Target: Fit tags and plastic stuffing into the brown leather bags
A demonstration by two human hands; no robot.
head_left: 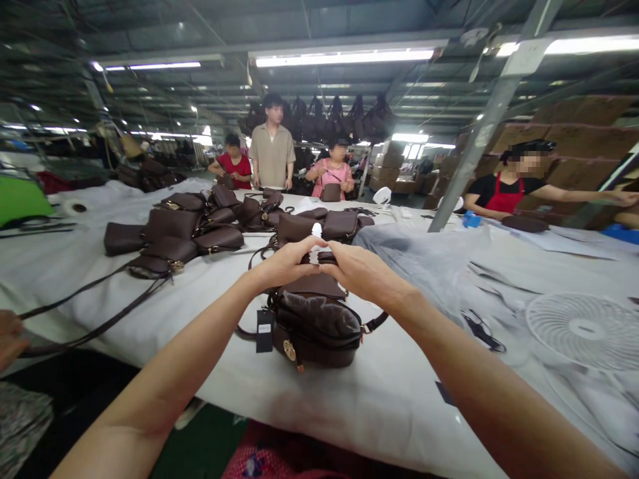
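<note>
A dark brown handbag (317, 332) stands upright on the white-covered table in front of me. Its top gapes, showing clear plastic inside. A black hang tag (264, 330) and a round gold charm (289, 350) hang from its left side. Just above the bag, my left hand (284, 266) and my right hand (367, 273) pinch a folded bundle of brown strap (327, 257) between fingers and thumbs. A white tie (314, 255) wraps the strap between the two hands. Part of the strap loops down to the bag's right side.
Several brown bags (172, 226) are heaped behind and to the left. At the far left another person's hand (10, 339) holds a bag strap. A white fan (584, 329) stands on the right, near plastic sheeting (424, 259). Several co-workers are across the table.
</note>
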